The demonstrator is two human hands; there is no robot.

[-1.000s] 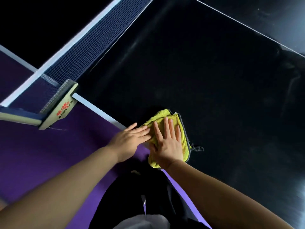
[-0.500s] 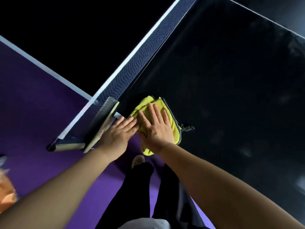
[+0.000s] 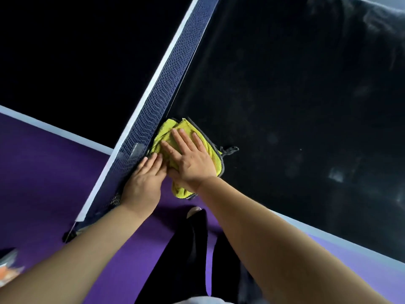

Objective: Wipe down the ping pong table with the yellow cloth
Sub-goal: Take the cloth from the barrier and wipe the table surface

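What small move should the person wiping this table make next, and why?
Probably slide the yellow cloth away from the net, out across the dark table. The right hand presses it flat against the net's base, the left hand beside it; pale smudges remain farther right.

The table (image 3: pixel 285 88) in front of me is dark and glossy, with a white line along its near edge. On it the cloth (image 3: pixel 188 128) lies folded at the near left, pressed flat under my right hand (image 3: pixel 190 159), touching the net (image 3: pixel 153 106) that crosses the top. My left hand (image 3: pixel 142 185) rests just beside it at the edge.
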